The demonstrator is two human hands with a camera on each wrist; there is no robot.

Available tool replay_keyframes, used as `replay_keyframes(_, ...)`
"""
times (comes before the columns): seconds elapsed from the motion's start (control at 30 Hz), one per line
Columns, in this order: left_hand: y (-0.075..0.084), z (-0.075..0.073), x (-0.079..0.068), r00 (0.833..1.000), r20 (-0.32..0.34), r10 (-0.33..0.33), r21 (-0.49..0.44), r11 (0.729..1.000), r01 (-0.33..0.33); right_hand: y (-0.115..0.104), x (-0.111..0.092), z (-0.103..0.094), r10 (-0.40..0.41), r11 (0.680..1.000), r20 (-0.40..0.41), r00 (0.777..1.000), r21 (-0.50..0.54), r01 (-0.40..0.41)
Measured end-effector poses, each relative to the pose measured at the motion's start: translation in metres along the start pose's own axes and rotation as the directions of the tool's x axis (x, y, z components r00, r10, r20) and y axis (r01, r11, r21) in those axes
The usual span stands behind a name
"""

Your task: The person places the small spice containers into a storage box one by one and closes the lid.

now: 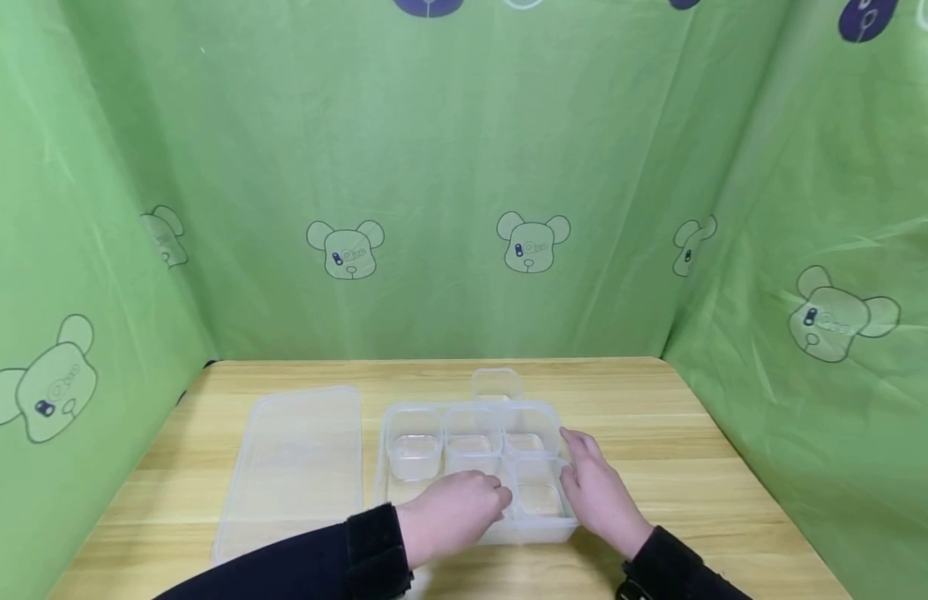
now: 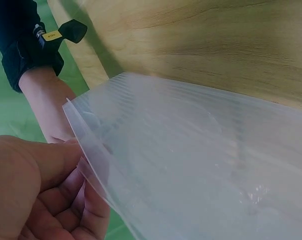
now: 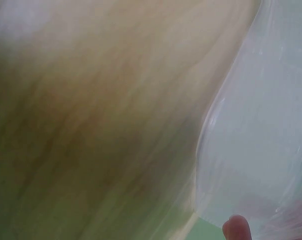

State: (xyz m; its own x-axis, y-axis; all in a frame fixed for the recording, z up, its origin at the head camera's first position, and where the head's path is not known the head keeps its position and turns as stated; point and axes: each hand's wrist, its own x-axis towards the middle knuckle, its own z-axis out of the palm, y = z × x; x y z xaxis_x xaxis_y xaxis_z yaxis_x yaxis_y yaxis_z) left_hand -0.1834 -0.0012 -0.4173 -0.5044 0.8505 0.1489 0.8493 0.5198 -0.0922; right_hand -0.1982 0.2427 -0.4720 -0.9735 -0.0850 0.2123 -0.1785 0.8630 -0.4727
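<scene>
A large clear plastic box (image 1: 512,535) stands on the table, with several small clear containers inside it, such as the one at back left (image 1: 416,458) and the one at front right (image 1: 539,498). My left hand (image 1: 458,510) is over the box's front middle with curled fingers. In the left wrist view, its thumb and fingers pinch the thin edge of a clear plastic container (image 2: 166,150); which container that is, I cannot tell. At the box's right side, my right hand (image 1: 604,493) touches the rim with extended index finger and thumb.
Flat on the table to the left lies a large translucent lid (image 1: 302,467). Another small clear container (image 1: 497,382) stands just behind the box. Green printed cloth (image 1: 433,183) walls off the back and both sides of the wooden table (image 1: 659,433).
</scene>
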Motion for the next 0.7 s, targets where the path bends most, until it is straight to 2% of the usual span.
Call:
replay_keyframes(0.33,0.0015,0.0022,0.0008,1.000,0.025,0.001,0.004,1.000,-0.001,-0.0003,0.0002,-0.0007,0.013,1.000,0.015,1.000,-0.002,-0.013)
replay_keyframes(0.7,0.0012,0.0018,-0.0007,1.000,0.017,0.000,0.004,1.000,0.000,-0.0010,-0.0002,-0.0009,0.009,1.000,0.008,1.000,0.003,-0.009)
